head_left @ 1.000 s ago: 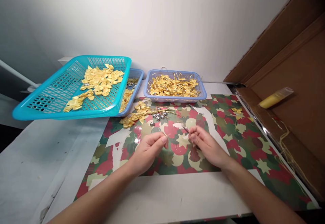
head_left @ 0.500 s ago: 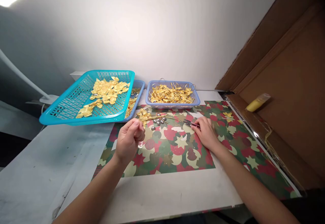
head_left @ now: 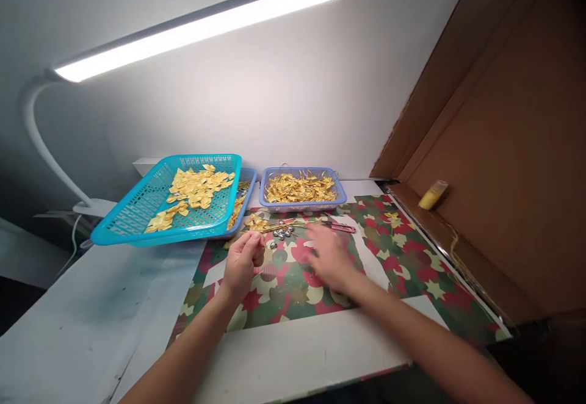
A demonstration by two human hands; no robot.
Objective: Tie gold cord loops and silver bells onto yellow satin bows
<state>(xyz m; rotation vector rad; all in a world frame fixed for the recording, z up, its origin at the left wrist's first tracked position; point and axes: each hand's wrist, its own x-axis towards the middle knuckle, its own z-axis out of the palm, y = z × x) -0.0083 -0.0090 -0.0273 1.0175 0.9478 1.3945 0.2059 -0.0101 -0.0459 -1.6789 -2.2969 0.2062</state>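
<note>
My left hand (head_left: 244,263) is closed in a fist above the patterned mat (head_left: 293,297); whatever its fingers hold is hidden. Motion blurs my right hand (head_left: 330,259), which hovers over the mat with fingers apart and nothing visible in them. Just beyond it lies a pair of small pink-handled snips (head_left: 342,227). Several silver bells (head_left: 282,232) sit in a loose cluster between the hands, farther back. Thin gold wires (head_left: 297,223) stretch beside them, near a small heap of yellow ribbon bows (head_left: 257,222).
A turquoise basket (head_left: 123,218) of yellow bows rests tilted on a blue tray (head_left: 249,191) at left. Another blue basket (head_left: 302,207) holds bows with wires. A lit lamp (head_left: 206,25) arches overhead. Cardboard (head_left: 494,147) walls the right side, with a yellow tube (head_left: 433,195) on its ledge.
My right hand has let go of the snips, which now lie on the mat, and moved left toward the bells. My left fist stays closed. The view has tilted up, showing the lamp.
</note>
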